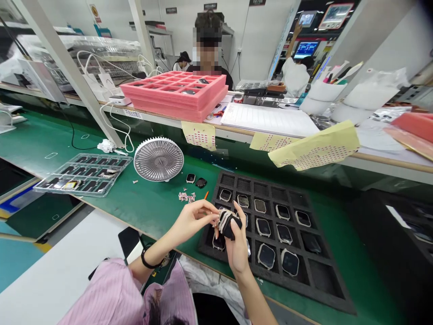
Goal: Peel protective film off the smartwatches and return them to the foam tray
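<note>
My right hand (237, 243) is wrapped round a small bundle of watch parts (227, 222), dark with pale bands, above the left side of a black foam tray (321, 275). The fingertips of my left hand (194, 219) pinch at the bundle's left edge; what exactly they grip is too small to tell. Square watch cases with dark screens, such as this one (266, 256), sit in several of the tray's compartments. Left of the tray, a small watch case (190, 178) and a black piece (201, 182) lie on the green mat, near small pinkish scraps (186, 197).
A round fan (158, 159) stands left of the hands, beside a clear plastic tray (111, 180) of parts. Pink foam trays (176, 104) and papers (267, 118) rest on the shelf ahead. Yellow sheets (318, 146) hang off its edge. A person sits beyond the shelf.
</note>
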`<state>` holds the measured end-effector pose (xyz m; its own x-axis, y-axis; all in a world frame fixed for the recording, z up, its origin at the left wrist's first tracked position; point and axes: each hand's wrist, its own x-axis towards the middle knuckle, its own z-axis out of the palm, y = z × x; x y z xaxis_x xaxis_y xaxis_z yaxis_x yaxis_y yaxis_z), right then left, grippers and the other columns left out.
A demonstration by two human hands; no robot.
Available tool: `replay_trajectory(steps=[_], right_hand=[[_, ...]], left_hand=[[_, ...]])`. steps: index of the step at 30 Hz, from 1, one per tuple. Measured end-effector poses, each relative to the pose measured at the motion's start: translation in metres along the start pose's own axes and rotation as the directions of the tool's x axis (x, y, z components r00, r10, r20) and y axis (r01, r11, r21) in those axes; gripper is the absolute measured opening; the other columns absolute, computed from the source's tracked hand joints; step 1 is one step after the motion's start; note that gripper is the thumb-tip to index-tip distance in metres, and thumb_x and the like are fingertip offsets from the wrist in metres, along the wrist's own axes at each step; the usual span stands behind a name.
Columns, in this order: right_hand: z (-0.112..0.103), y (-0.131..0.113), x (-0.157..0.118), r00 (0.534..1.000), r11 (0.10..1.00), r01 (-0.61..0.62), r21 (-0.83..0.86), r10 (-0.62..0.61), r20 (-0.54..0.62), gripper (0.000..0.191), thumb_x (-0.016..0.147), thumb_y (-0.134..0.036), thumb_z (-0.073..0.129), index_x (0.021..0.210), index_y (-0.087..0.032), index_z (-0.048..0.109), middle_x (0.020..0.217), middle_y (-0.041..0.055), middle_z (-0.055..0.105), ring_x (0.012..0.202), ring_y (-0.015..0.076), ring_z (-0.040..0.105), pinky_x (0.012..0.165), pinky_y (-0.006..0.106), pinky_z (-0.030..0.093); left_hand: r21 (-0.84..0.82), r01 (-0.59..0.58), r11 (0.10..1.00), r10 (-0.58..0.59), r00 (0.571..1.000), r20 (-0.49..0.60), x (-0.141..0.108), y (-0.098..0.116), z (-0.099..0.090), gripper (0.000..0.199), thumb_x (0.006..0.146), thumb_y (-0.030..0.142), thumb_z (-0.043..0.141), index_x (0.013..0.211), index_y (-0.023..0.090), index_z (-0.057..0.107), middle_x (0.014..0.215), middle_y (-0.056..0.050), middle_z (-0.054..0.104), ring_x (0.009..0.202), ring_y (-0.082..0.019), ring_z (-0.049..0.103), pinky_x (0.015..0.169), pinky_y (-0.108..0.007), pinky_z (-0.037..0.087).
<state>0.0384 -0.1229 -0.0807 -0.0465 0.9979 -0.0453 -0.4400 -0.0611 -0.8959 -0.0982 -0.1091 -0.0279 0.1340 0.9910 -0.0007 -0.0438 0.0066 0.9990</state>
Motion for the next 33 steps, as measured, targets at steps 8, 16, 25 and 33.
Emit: replay_trajectory(steps=[8,16,25,33], right_hand=[[-0.002,0.004,-0.001,0.997,0.996,0.063,-0.066,-0.065,-0.033,0.055,0.089,-0.043,0.05,0.139,-0.027,0.032,0.111,0.0067,0.063,0.092,0.0204,0.064,0.077,0.039,0.053],[-0.006,0.012,-0.001,0.979,0.965,0.189,-0.179,-0.199,-0.034,0.055,0.091,-0.04,0.046,0.142,-0.027,0.029,0.124,0.0091,0.057,0.114,0.0223,0.056,0.096,0.047,0.044],[-0.006,0.011,0.0,0.947,0.906,0.295,-0.304,-0.32,-0.032,0.054,0.091,-0.038,0.047,0.141,-0.027,0.032,0.121,0.008,0.057,0.108,0.0216,0.057,0.094,0.044,0.046],[-0.004,0.013,-0.002,0.966,0.938,0.237,-0.254,-0.256,-0.042,0.056,0.09,-0.039,0.048,0.142,-0.027,0.03,0.129,0.0089,0.051,0.116,0.0227,0.052,0.1,0.047,0.039]], left_hand=[[-0.054,-0.051,0.997,0.049,0.998,-0.042,0.004,-0.006,0.006,0.024,0.064,0.035,0.079,0.075,0.014,0.074,0.082,-0.006,0.067,0.062,-0.013,0.061,0.062,-0.029,0.055],[-0.017,-0.053,0.998,0.051,0.993,-0.105,0.001,-0.003,0.014,0.02,0.065,0.034,0.079,0.073,0.016,0.076,0.068,-0.003,0.064,0.057,-0.013,0.06,0.057,-0.027,0.053],[0.0,-0.059,0.998,0.058,0.983,-0.173,-0.001,-0.002,0.016,0.013,0.068,0.028,0.076,0.073,0.017,0.077,0.068,-0.003,0.067,0.063,-0.014,0.06,0.063,-0.026,0.052],[-0.023,-0.044,0.999,0.04,0.987,-0.156,-0.002,-0.002,0.019,0.013,0.066,0.028,0.077,0.071,0.016,0.076,0.067,-0.004,0.066,0.061,-0.014,0.06,0.06,-0.026,0.051]])
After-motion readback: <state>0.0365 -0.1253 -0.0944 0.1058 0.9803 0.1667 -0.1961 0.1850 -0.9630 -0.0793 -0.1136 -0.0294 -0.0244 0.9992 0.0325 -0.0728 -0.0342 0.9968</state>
